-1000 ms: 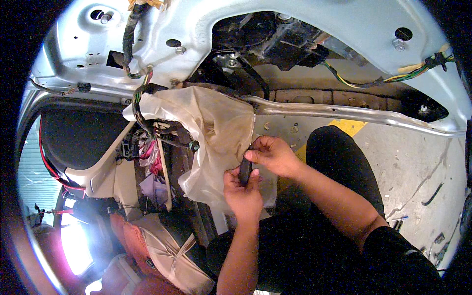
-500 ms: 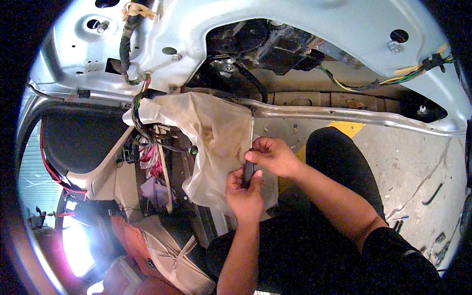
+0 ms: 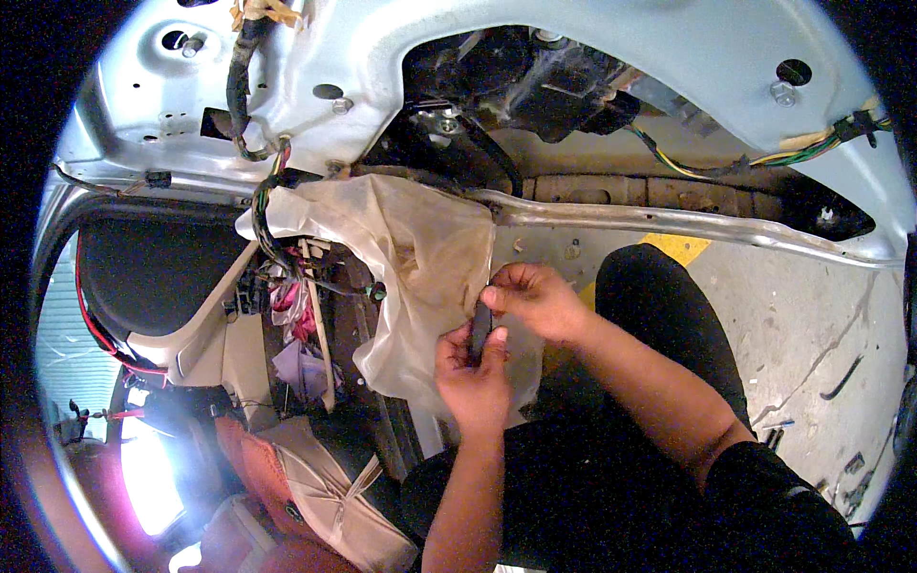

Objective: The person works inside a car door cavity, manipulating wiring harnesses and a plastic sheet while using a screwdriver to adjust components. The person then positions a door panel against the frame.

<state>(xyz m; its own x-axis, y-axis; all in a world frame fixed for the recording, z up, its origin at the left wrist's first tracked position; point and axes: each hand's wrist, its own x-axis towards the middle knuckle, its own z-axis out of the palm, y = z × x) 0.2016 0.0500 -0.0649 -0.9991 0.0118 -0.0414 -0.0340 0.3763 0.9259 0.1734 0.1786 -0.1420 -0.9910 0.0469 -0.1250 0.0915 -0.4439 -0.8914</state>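
Between my two hands is a slim black piece (image 3: 480,329), held roughly upright; its exact kind is hard to make out. My left hand (image 3: 475,377) pinches its lower end between thumb and fingers. At its upper end, my right hand (image 3: 530,298) is closed with the thumb pressed on it. A thin pale line runs upward from there along the edge of a cloudy plastic sheet (image 3: 420,248). The sheet hangs crumpled from the lower edge of a pale blue car door shell (image 3: 358,57), behind and left of my hands.
A taped wiring harness (image 3: 263,215) dangles at the sheet's left, with more wires (image 3: 745,164) in the door opening. A door sill, a seat with beige cloth (image 3: 330,482) and clutter lie left. My knee (image 3: 659,325) and concrete floor (image 3: 812,325) with loose parts are right.
The view has shifted slightly against the door. Both hands keep their grip on the black piece, which has turned a little, showing a flatter face.
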